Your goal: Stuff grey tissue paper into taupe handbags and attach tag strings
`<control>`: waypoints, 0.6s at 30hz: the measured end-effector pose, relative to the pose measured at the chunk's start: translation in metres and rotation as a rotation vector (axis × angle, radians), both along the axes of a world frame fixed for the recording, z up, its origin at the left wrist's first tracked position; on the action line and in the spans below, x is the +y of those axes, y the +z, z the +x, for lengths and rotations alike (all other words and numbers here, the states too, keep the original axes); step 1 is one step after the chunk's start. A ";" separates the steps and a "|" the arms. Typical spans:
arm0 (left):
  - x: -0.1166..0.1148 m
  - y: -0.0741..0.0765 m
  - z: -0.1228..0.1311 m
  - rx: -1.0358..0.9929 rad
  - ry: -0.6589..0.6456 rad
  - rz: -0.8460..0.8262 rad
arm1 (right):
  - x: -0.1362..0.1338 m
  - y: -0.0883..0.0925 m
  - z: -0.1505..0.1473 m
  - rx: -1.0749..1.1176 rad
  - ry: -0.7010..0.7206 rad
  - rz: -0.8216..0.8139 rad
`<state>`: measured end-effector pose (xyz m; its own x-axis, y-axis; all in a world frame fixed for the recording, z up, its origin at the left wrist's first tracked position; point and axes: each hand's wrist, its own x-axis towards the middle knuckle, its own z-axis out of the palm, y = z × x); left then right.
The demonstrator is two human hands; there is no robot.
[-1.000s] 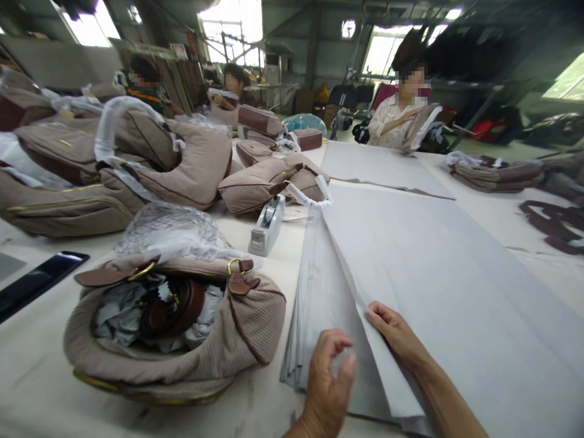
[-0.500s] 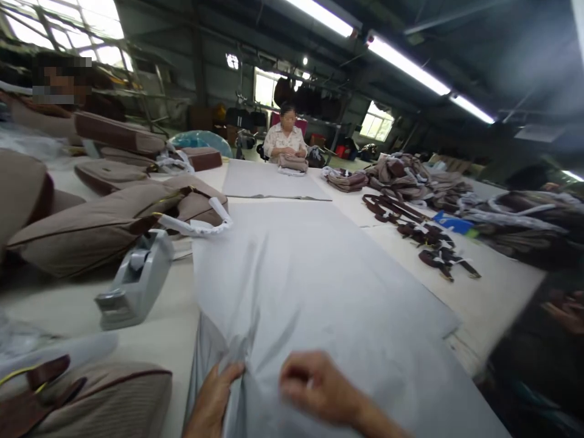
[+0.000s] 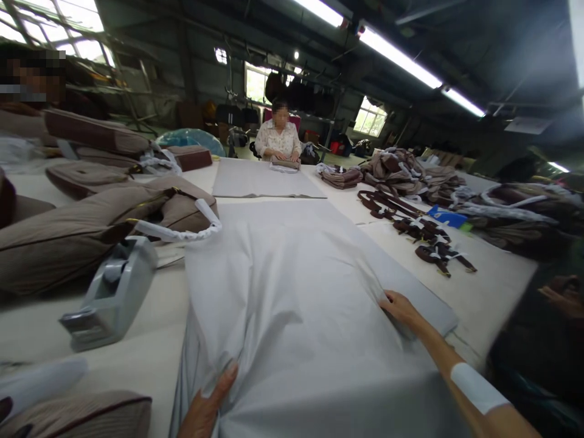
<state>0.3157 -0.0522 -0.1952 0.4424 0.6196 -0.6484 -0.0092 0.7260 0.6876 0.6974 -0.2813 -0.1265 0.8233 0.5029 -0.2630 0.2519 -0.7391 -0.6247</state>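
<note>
A big sheet of grey tissue paper [image 3: 296,286] lies on top of a stack of the same paper in front of me. My left hand [image 3: 207,404] pinches its near left edge, and the paper bunches up under the fingers. My right hand [image 3: 401,307] reaches out to the sheet's right side, fingers curled on the paper where it wrinkles. A white band wraps my right forearm [image 3: 477,386].
A grey tape dispenser [image 3: 109,295] stands left of the paper, with beige corduroy bags [image 3: 77,225] behind it. Brown straps [image 3: 429,240] and piled bags [image 3: 392,167] lie at the right. A second paper stack [image 3: 264,179] lies before a seated person [image 3: 279,137] at the table's far end.
The view swung up and right, away from the open bag. My right hand moved from the near edge out to the sheet's right side; my left hand took hold of the near left edge.
</note>
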 end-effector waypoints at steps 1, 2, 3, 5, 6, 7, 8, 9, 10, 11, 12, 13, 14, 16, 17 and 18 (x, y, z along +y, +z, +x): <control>-0.003 0.003 0.002 -0.026 -0.027 -0.007 | 0.010 0.001 -0.015 0.073 0.041 0.052; -0.007 0.007 0.004 -0.063 -0.055 -0.010 | 0.021 0.002 -0.034 0.158 0.090 0.104; -0.012 0.012 0.008 -0.108 -0.084 -0.010 | 0.033 0.002 -0.056 0.248 0.144 0.151; -0.023 0.022 0.017 -0.202 -0.138 -0.006 | 0.056 -0.001 -0.109 0.409 0.261 0.234; -0.028 0.027 0.022 -0.250 -0.165 -0.002 | 0.066 -0.004 -0.137 0.477 0.316 0.270; -0.034 0.031 0.027 -0.301 -0.190 0.011 | 0.073 -0.007 -0.164 0.561 0.381 0.330; -0.039 0.036 0.030 -0.347 -0.202 0.035 | 0.077 -0.011 -0.188 0.665 0.447 0.434; -0.043 0.040 0.032 -0.381 -0.200 0.068 | 0.079 -0.016 -0.207 0.743 0.491 0.511; -0.047 0.044 0.033 -0.402 -0.187 0.100 | 0.078 -0.020 -0.221 0.792 0.502 0.569; -0.050 0.047 0.032 -0.412 -0.171 0.121 | 0.074 -0.024 -0.229 0.767 0.479 0.591; -0.054 0.051 0.029 -0.421 -0.161 0.124 | 0.069 -0.027 -0.232 0.677 0.434 0.575; -0.059 0.054 0.026 -0.441 -0.159 0.119 | 0.064 -0.029 -0.232 0.557 0.376 0.544; -0.064 0.057 0.023 -0.478 -0.165 0.117 | 0.059 -0.031 -0.228 0.412 0.332 0.507; -0.076 0.065 0.016 -0.577 -0.223 0.130 | 0.054 -0.029 -0.219 0.129 0.361 0.466; -0.083 0.068 0.013 -0.614 -0.264 0.134 | 0.054 -0.026 -0.216 0.041 0.449 0.462; -0.090 0.071 0.010 -0.629 -0.307 0.120 | 0.056 -0.021 -0.215 -0.001 0.574 0.452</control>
<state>0.3258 -0.1420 -0.1240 0.8765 0.4584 -0.1472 -0.2383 0.6788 0.6946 0.4821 -0.2257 -0.1478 0.3974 0.9148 0.0727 0.5231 -0.1607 -0.8370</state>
